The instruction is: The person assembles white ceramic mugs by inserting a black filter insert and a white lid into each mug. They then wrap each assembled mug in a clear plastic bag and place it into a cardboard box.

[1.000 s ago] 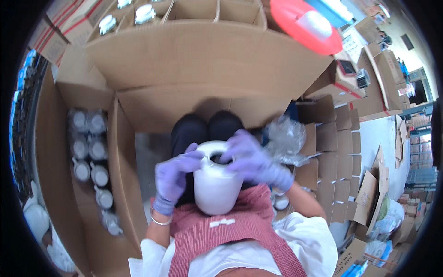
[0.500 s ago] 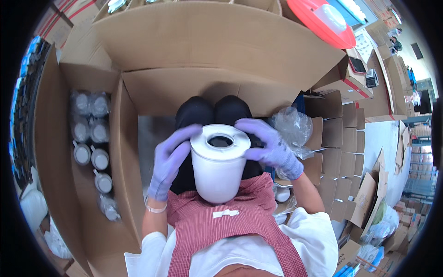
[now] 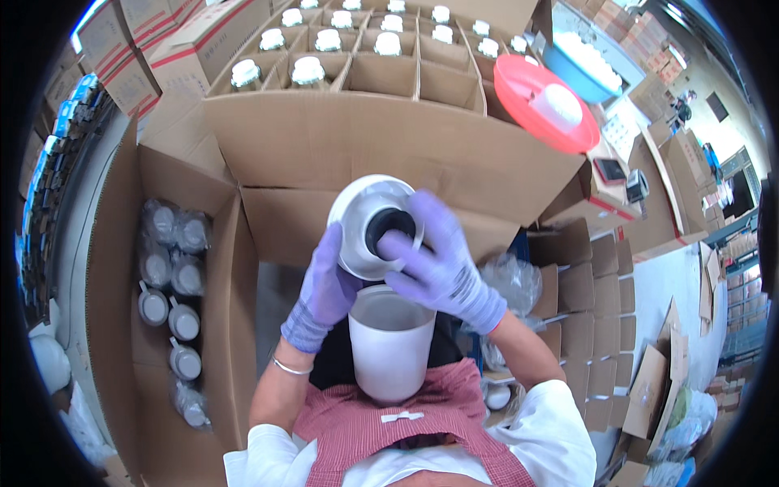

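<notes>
Both hands wore lilac gloves. Left hand (image 3: 323, 284): clamped on the near-left edge of a round white lid (image 3: 355, 215), thumb on the face turned to the camera, the other fingers mostly hidden behind. Right hand (image 3: 442, 260): fingers spread over the right side of the lid, one fingertip at the black ring (image 3: 398, 217) in its middle; blurred, so could not tell whether these fingers were clamped or merely touching.

Lid position: raised and tilted, just beyond the mouth of the white pot (image 3: 392, 353). Contact between the two could not be judged. The pot sat on the person's lap, mouth upward and uncovered, against the red apron (image 3: 349, 430), with black trousers (image 3: 331, 369) around it.

Surroundings. Left: a tall open box (image 3: 109, 325) holding white cups (image 3: 185, 323), some wrapped in clear plastic. Front: a divided box (image 3: 381, 77) with white-capped bottles (image 3: 308, 73) in many compartments. Front right: a red basin (image 3: 515, 93) near a blue basin (image 3: 596, 84). Right: a clear plastic bag (image 3: 515, 284) beside cardboard dividers (image 3: 572, 284); a phone (image 3: 608, 170) lay on a carton farther off.
</notes>
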